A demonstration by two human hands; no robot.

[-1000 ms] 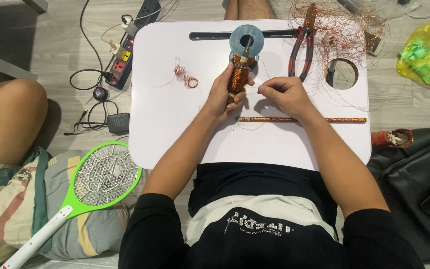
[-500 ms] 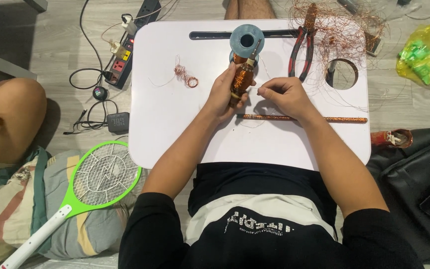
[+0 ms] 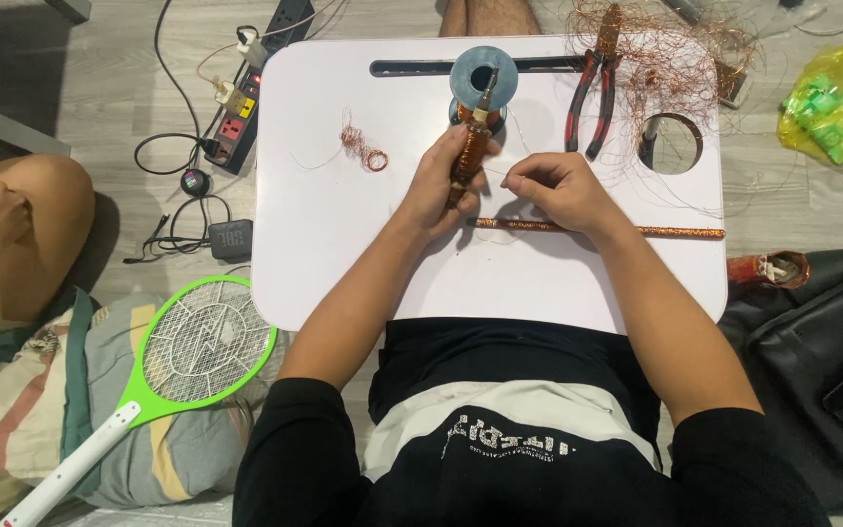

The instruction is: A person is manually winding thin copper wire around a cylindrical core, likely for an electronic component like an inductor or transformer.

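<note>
My left hand (image 3: 444,181) grips a copper-wound coil on a spindle (image 3: 471,148), held upright over the white lap table (image 3: 343,263). Just right of the coil, my right hand (image 3: 550,188) pinches a thin copper wire between thumb and forefinger. A long copper-wrapped rod (image 3: 675,231) lies flat on the table under my right wrist. A grey-blue spool (image 3: 483,76) stands right behind the coil.
Red-handled pliers (image 3: 592,93) and a tangle of copper wire (image 3: 661,54) lie at the table's back right beside a round hole (image 3: 673,144). A small wire scrap (image 3: 368,153), power strip (image 3: 246,98), green racket (image 3: 187,351), yellow bag (image 3: 836,98) and another person's knee (image 3: 36,210) surround it.
Both hands have stayed in nearly the same place; my right fingers have shifted slightly along the wire beside the coil.
</note>
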